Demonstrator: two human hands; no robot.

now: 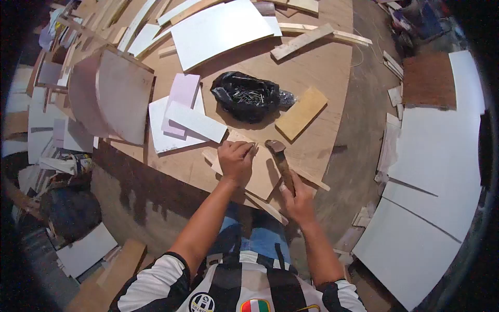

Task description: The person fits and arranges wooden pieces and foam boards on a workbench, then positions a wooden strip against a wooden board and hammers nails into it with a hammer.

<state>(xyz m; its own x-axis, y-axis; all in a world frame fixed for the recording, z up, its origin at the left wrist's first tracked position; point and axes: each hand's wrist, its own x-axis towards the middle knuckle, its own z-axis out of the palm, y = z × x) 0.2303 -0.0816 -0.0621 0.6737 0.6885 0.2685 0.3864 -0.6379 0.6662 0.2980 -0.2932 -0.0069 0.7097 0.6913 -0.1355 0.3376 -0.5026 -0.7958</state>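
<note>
My right hand is wrapped around the wooden handle of a hammer, whose metal head points away from me above a light wooden board. My left hand is closed in a pinch over the far part of that board. Between its fingertips is a tiny thing that looks like a nail, mostly hidden. Thin wood strips lie under the board's near edge. Beyond my hands sits a black plastic bag, open at the top, with many loose nails inside.
A yellowish wood block lies right of the bag. White and pinkish panels are stacked at left, beside a curved wooden piece. A large white board and strips cover the table's far side. White sheets stand at right.
</note>
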